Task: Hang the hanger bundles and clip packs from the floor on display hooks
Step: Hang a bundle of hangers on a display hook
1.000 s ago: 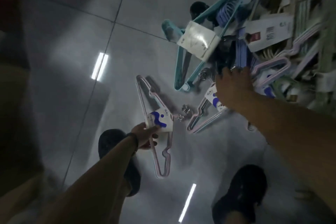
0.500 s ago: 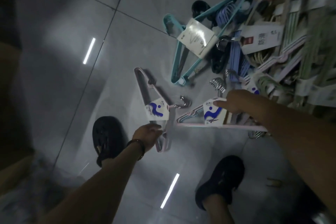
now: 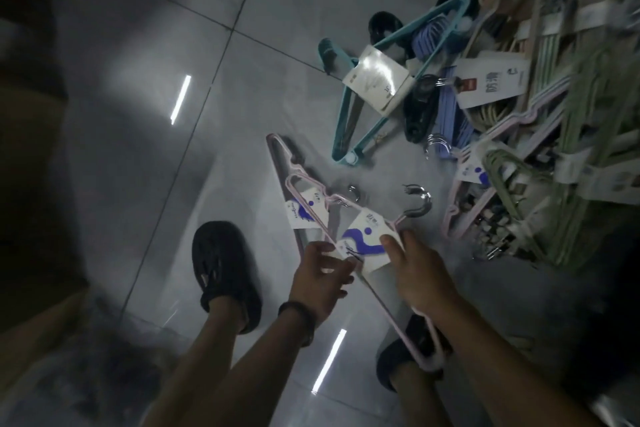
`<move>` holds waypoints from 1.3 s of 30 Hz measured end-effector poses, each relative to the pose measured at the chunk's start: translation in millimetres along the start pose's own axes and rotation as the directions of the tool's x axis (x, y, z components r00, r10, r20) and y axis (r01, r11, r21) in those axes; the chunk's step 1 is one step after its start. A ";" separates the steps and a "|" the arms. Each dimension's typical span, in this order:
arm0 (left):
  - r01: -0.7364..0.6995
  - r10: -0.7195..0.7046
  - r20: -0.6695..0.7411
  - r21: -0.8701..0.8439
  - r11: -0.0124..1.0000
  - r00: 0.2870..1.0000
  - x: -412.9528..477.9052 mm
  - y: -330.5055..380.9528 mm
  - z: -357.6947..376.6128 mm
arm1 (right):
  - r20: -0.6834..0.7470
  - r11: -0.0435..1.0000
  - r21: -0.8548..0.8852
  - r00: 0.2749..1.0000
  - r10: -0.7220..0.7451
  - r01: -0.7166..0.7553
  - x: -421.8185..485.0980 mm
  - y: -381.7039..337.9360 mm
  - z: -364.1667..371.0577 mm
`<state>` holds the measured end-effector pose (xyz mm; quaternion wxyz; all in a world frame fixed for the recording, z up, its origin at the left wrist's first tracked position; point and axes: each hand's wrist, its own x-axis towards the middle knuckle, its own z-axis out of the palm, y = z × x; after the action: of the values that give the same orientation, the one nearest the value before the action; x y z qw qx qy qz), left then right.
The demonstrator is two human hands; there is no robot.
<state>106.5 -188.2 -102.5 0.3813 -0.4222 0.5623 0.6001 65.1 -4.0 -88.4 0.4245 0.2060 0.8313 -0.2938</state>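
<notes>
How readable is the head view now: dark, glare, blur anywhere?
Head view: dim overall; two light strips glare off the floor, and the label on the teal hanger bundle is partly washed out. Head view, right edge: the display rack is motion-smeared; the pink hanger bundles in the left hand and right hand read sharper.

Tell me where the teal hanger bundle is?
The teal hanger bundle lies on the floor, upper centre-right of the head view, beside the black hangers.

reads "防滑" in large dark characters on the white tag (image 3: 491,88) at right, beside a small red logo square (image 3: 470,84), itself illegible. cannot make out the blue print on the held pink hanger bundle (image 3: 363,236): too blurred.
</notes>
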 end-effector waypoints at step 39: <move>0.049 -0.050 0.043 0.038 0.998 0.998 88.0 50.2 -62.7 | 0.313 0.699 0.658 0.946 0.087 -0.282 45.3 -14.5 81.8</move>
<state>33.5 -256.0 -167.8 0.4160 -0.4156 0.5543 0.5890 79.3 -64.8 -159.5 0.4479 0.3927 0.5724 -0.5635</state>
